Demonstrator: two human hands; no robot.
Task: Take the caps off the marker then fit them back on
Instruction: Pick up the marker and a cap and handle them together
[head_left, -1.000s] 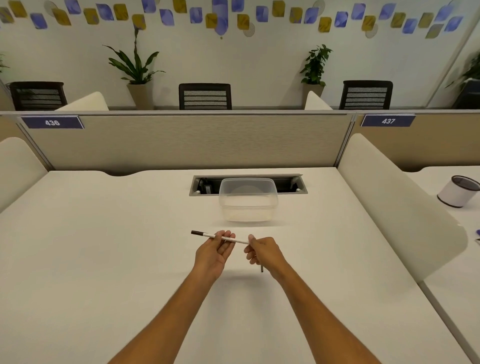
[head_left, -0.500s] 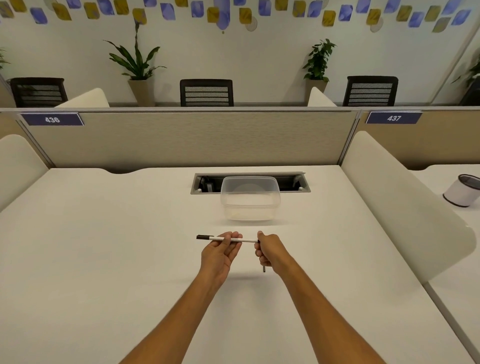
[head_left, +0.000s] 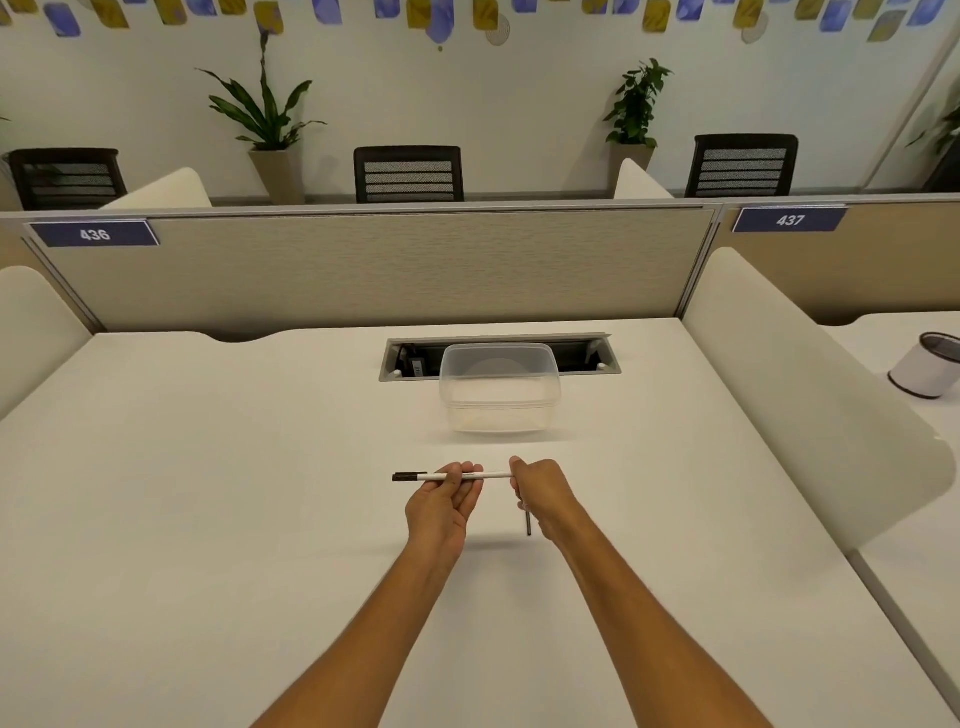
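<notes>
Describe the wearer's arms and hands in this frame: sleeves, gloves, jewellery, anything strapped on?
Both forearms are bare as far as the frame shows; no sleeve edge appears. The left hand and right hand wear no gloves. No watch, bracelet, strap or cable is visible on either wrist, and no ring on the fingers that show. No markings can be made out.

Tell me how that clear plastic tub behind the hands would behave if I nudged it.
The clear tub looks thin-walled and empty, so it is probably light and would slide easily on the smooth white desk. Its wide, low shape suggests it is unlikely to tip. The walls would likely flex if squeezed.
</notes>
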